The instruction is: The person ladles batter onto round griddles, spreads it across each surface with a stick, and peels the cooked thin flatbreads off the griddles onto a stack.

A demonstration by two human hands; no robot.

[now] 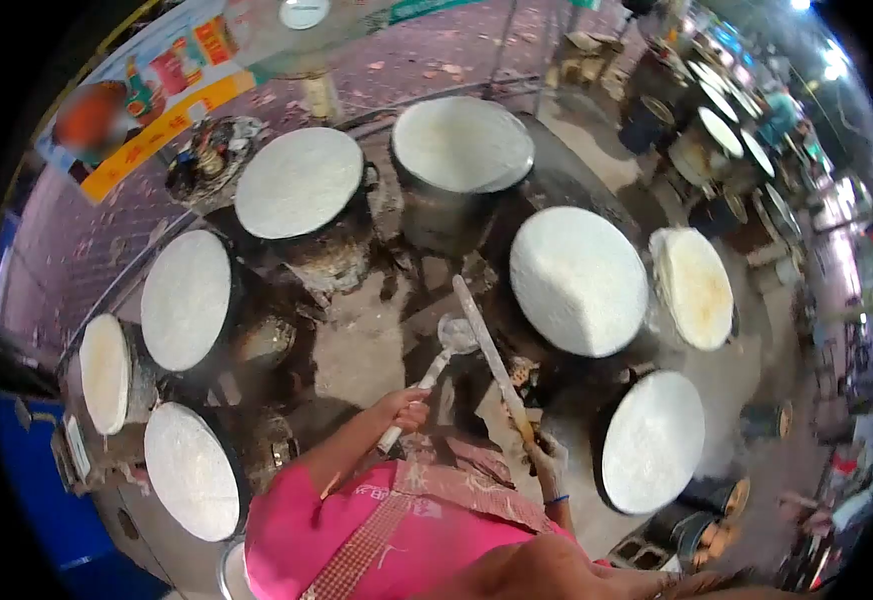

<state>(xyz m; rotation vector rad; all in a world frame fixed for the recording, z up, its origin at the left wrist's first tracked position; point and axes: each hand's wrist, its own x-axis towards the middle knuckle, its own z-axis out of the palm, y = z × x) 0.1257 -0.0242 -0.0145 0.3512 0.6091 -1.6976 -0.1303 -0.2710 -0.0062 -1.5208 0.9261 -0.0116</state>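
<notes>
My left hand (409,410) is closed around the pale handle of a ladle (457,336), whose whitish bowl points away from me. In my right hand (552,464) is a long flat wooden stick (484,338), whitened along most of its length. Its far end rises beside the ladle's bowl, over the floor between the stoves. Closest to the stick, a round griddle (579,280) carries a white layer with a smoother, brighter patch. Another white-covered griddle (654,442) stands to the right of my right hand. Neither tool touches a griddle.
Several more white-topped griddles ring me, among them one at far left (186,300), one at back left (300,182) and one at back centre (464,144). A paler-edged, yellowish round (697,288) lies at right. Cinder blocks (647,552) sit low at right.
</notes>
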